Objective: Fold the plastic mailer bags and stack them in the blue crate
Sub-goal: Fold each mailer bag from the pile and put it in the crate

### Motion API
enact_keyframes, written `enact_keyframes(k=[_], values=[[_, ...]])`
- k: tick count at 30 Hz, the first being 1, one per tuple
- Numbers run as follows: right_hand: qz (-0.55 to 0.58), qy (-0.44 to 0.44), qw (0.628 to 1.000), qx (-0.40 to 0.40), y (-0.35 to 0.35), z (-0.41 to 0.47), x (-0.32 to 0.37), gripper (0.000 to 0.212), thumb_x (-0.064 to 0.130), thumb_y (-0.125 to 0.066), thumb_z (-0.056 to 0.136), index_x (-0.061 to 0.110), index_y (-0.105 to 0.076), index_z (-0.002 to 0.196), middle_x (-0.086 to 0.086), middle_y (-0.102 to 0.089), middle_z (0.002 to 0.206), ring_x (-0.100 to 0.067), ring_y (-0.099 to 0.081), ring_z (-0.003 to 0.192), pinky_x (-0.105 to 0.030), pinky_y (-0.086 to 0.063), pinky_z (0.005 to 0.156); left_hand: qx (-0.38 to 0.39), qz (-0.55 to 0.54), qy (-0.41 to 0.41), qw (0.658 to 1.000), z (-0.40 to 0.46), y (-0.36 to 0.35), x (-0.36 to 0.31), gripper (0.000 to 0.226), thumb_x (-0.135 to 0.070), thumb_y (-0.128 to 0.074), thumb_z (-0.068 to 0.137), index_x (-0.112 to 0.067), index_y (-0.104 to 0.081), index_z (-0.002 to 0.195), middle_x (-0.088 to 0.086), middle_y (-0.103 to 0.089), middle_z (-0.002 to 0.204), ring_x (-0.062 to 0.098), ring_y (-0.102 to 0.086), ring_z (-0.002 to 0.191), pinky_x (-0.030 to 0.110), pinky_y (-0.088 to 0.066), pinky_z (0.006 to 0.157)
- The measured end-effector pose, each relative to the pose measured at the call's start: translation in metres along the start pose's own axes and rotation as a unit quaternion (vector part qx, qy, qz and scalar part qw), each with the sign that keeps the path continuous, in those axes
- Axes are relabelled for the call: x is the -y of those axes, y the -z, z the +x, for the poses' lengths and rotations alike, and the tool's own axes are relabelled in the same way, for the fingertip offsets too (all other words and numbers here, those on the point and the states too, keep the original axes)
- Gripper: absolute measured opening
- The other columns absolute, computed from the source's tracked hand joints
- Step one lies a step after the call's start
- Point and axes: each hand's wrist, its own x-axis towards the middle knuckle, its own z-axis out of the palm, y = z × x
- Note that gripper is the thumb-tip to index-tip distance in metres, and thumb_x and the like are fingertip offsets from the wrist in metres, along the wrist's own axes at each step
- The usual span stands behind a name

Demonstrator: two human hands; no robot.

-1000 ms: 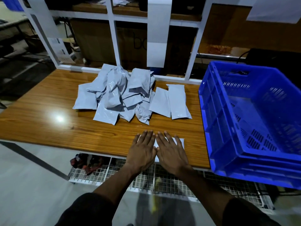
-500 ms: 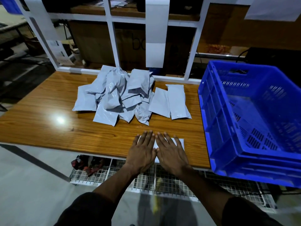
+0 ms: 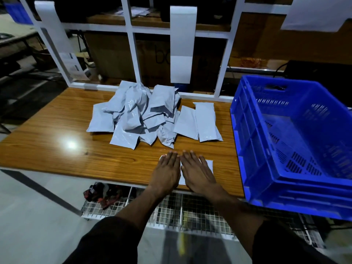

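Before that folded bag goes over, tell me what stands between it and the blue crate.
Nothing visible on the table lies between them. The folded bag, under the left hand and right hand, only has to clear the blue crate's near wall.

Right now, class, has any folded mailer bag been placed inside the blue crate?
No: the blue crate shows only its bare perforated floor, while both hands press a mailer bag flat on the table.

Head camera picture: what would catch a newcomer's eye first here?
Probably the big blue crate at the table's right edge, with no bags visible inside. Next, the heap of grey mailer bags at the back middle of the wooden table. Nearest, the left hand and right hand press flat, side by side, on one white bag at the front edge.
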Motion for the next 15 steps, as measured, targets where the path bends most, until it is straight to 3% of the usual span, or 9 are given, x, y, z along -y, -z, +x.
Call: enact_keyframes(k=[2,9,13,15], values=[[-0.014,-0.010,0.999,-0.029,-0.010,-0.010,0.003,0.057,0.037,-0.022,0.102,0.014,-0.049,0.147,-0.005,-0.044,0.155,-0.025,-0.035,0.147,-0.049,-0.028,0.118,-0.014,-0.014,-0.006,1.000,-0.008,-0.004,-0.003,0.062,-0.039,-0.011,0.108,-0.009,-0.018,0.161,0.011,-0.015,0.169,0.027,-0.005,0.157,0.042,-0.004,0.128],[-0.009,-0.046,0.998,-0.037,-0.019,-0.023,-0.003,0.061,0.045,-0.020,0.102,0.015,-0.043,0.150,-0.012,-0.038,0.158,-0.035,-0.033,0.147,-0.052,-0.032,0.117,-0.009,-0.034,0.033,0.999,-0.018,-0.004,-0.003,0.075,-0.052,0.001,0.097,-0.021,-0.018,0.163,0.003,-0.009,0.171,0.034,-0.001,0.157,0.050,-0.008,0.126],[0.002,-0.046,0.999,-0.021,-0.019,-0.022,-0.002,0.066,0.048,-0.014,0.100,0.017,-0.038,0.153,-0.011,-0.031,0.161,-0.035,-0.026,0.150,-0.052,-0.024,0.120,0.001,-0.023,0.033,0.999,-0.017,-0.004,-0.002,0.075,-0.053,0.001,0.096,-0.024,-0.015,0.163,0.002,-0.006,0.171,0.034,0.000,0.157,0.050,-0.007,0.126],[0.021,-0.024,0.999,-0.024,-0.017,-0.022,-0.007,0.074,0.054,-0.002,0.096,0.020,-0.026,0.158,-0.007,-0.015,0.167,-0.030,-0.010,0.154,-0.047,-0.010,0.124,-0.006,-0.024,0.035,0.999,-0.018,-0.004,-0.002,0.075,-0.053,0.000,0.097,-0.023,-0.017,0.163,0.002,-0.007,0.171,0.034,-0.002,0.157,0.051,-0.009,0.125]])
